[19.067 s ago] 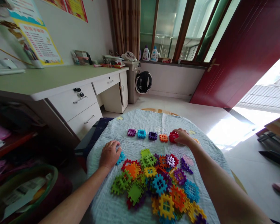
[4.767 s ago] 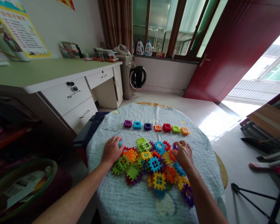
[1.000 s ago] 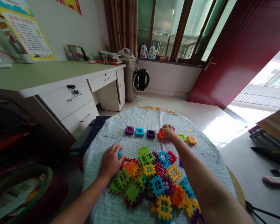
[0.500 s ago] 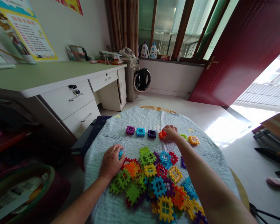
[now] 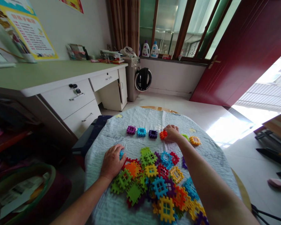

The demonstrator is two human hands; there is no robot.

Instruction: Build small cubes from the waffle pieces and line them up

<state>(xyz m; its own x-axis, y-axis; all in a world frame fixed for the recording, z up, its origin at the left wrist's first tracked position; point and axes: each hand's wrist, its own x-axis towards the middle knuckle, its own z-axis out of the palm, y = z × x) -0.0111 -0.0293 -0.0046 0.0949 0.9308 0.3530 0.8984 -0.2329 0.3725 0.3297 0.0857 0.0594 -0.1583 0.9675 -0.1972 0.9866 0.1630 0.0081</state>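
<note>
My left hand (image 5: 112, 161) rests on the cloth at the left of a heap of plastic building blocks, its fingers curled round a blue block (image 5: 121, 154) that shows only in part. Farther back, my right hand (image 5: 172, 133) grips an orange-red block (image 5: 163, 135), mostly covered by the fingers. That block sits in a row with a purple block (image 5: 131, 130), a light blue block (image 5: 141, 132), a dark purple block (image 5: 153, 134), a partly hidden green block (image 5: 184, 137) and a yellow-orange block (image 5: 195, 140). Nearer me, the mixed heap includes a yellow window block (image 5: 166, 209) and a green panel (image 5: 134, 192).
A pale blue cloth (image 5: 100, 187) covers the round table. To the left stand a desk (image 5: 61, 73) with drawers and a basket (image 5: 52, 178). Beyond are a washing machine (image 5: 132, 78) with its door open and a red door (image 5: 227, 56).
</note>
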